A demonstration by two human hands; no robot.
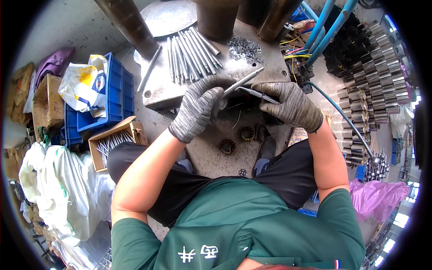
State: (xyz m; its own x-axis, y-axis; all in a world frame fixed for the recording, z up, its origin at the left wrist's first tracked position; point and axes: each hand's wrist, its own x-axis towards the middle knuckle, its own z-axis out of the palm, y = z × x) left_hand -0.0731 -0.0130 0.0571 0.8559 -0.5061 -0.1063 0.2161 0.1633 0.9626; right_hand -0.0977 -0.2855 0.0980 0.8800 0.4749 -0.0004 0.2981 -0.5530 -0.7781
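My gloved left hand is closed round a slim metal shaft, which points up and to the right. In my gloved right hand is a slender metal tool with a thin tip; most of it is covered by the fingers, so its exact kind is unclear. The tool's tip lies close to the shaft, and contact cannot be made out. Beyond my hands, on the metal press table, several similar shafts lie side by side. Small metal clips are heaped to their right.
Thick steel columns rise from the table's far side. A single rod lies at its left edge. On the left stand blue crates and a cardboard box of rods. Metal cylinders are stacked at right, beside blue hoses.
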